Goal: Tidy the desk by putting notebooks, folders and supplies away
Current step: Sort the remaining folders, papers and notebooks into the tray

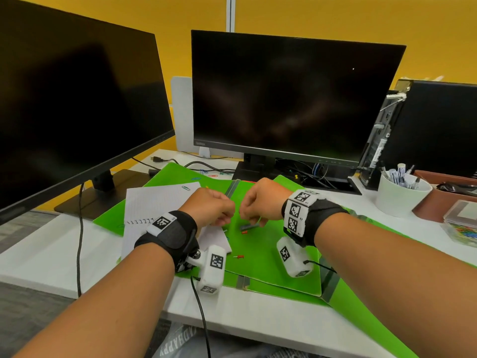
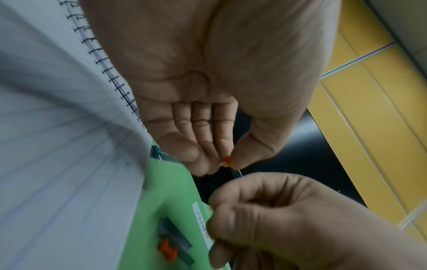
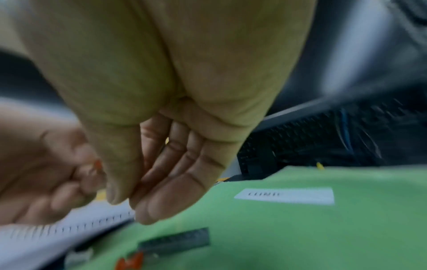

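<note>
Starting at my left, the notebook (image 1: 165,202) lies open on the green folder (image 1: 271,254), out of the way while I gather loose bits. My left hand (image 1: 210,206) hovers just over the folder, thumb and fingertips pinching an orange pushpin (image 2: 227,160) by its head, which I judge keeps the point clear of my skin. My right hand (image 1: 260,200) hangs close beside it, fingers curled with thumb against them; the blurred wrist view does not let me tell whether anything is between them. Under it a strip of staples (image 1: 249,226) and another pushpin (image 1: 244,232) lie on the folder, a third pushpin (image 1: 240,257) nearer me. Far right, a box of paperclips (image 1: 462,228) is cut off by the frame edge.
</note>
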Available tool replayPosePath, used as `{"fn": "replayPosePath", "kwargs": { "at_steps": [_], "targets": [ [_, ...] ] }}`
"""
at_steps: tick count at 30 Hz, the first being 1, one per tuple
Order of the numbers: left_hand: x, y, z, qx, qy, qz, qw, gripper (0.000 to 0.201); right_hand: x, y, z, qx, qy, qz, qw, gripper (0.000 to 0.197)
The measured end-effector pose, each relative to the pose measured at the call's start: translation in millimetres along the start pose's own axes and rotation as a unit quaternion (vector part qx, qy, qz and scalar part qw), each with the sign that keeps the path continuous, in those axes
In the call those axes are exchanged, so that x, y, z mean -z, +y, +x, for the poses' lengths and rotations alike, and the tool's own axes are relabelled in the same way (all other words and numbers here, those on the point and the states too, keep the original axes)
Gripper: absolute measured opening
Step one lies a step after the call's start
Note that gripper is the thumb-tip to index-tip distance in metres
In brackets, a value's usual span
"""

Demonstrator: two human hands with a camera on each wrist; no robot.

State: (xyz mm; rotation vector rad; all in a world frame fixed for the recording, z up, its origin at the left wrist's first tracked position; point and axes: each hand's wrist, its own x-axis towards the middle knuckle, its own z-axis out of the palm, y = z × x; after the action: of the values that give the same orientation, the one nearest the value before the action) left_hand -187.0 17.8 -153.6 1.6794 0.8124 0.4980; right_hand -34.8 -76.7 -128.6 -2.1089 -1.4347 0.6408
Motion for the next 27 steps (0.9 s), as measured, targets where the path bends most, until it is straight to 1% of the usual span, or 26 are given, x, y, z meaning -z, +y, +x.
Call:
{"fn": "replayPosePath", "kwargs": {
  "at_steps": [2,3,6,11,14,15,18,20,23,27],
  "targets": [
    [0,1,-1,0.005,0.010,0.013,1.000,0.017,-6,-4,-3,0.017,-0.024,-0.153,0.988,0.008],
    [1,2,-1,0.006,0.015,0.020,1.000,0.019,-10,-7,-4,0.027,-0.034,-0.206,0.978,0.011],
    [2,3,-2,0.007,0.027,0.028,0.999,0.019,-22,-9,-5,0.044,-0.050,-0.280,0.958,0.015],
    [3,4,-3,0.010,0.030,0.022,0.999,0.019,-30,-12,-4,0.051,-0.058,-0.306,0.949,0.015],
    [4,4,-2,0.019,0.026,0.029,0.999,0.020,-28,-11,-6,0.053,-0.069,-0.303,0.949,0.013],
    [5,4,-2,0.021,0.024,0.030,0.999,0.021,-26,-11,-7,0.051,-0.073,-0.289,0.953,0.012],
    [7,3,-1,0.025,0.022,0.031,0.999,0.022,-20,-10,-12,0.016,-0.107,-0.179,0.978,0.009],
    [9,2,0,0.028,0.020,0.029,0.999,0.019,-19,-11,-17,-0.002,-0.135,-0.144,0.980,0.009],
    [10,0,1,0.031,0.019,0.028,0.999,0.017,-22,-13,-22,0.002,-0.148,-0.160,0.976,0.011],
    [12,-1,1,0.035,0.019,0.028,0.999,0.018,-32,-20,-27,0.031,-0.138,-0.238,0.961,0.012]
  ]
}}
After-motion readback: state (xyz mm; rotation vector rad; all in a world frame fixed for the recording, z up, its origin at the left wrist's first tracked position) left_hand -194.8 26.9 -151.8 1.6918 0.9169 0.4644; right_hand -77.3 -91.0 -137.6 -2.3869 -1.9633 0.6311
